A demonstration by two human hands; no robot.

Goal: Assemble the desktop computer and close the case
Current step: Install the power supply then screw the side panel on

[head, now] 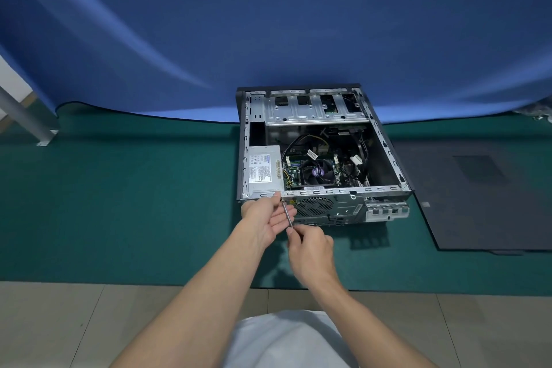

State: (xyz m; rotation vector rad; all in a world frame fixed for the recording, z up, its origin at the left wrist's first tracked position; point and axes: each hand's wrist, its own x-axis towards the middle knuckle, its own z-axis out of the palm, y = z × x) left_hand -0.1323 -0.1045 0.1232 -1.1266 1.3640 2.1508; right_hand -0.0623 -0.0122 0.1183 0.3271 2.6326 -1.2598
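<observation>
Gripping a slim, silver-shafted screwdriver (288,213) in the right hand (310,245), fingers curled tight over the handle end (handle swallowed by the fist, so no telling its colour or shape). Steadying the shaft with the left hand (268,216): palm turned up, fingers nearly straight, lying under the shaft and touching it. Hard to tell whether thumb and forefinger pinch anything at the tip.

Holding the tip at the upper left corner of the rear panel of an open, grey sheet-metal desktop computer case (343,190), laid on its side on a dark green mat (149,203), inside facing up.

Inside, nearest the hands, a silver box-shaped power supply with a white label (264,170). Beside it, a black square cooling fan (318,172) amid tangled black cables, with the board beneath mostly hidden. At the far end, a silver drive cage (313,109).

Just right of the case, flat on the mat, a dark grey rectangular side panel (478,197), right edge cut off by the frame. Behind everything, a draped blue cloth (268,39). Nearest of all, beige floor tiles (89,323) and a patch of white clothing (283,337).
</observation>
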